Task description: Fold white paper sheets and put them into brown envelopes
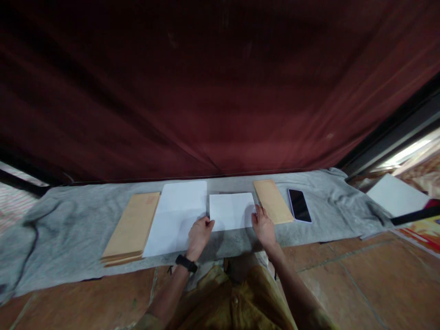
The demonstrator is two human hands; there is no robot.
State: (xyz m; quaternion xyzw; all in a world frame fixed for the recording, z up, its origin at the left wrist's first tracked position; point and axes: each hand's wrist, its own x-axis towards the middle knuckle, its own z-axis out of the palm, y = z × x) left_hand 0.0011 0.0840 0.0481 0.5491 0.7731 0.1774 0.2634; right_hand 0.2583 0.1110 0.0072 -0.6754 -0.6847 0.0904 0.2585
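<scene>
Reddish marking [151, 200] on the brown envelopes [132, 224], too faint for me to read. Smaller white sheet [231, 211] lies between my left grip [200, 236], pinching its lower-left corner, and right grip [264, 228], pinching its right edge.

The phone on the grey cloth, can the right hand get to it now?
Probably yes: the right hand is near the phone, with just a flat brown envelope between them. It may need to leave the smaller white paper first.
</scene>
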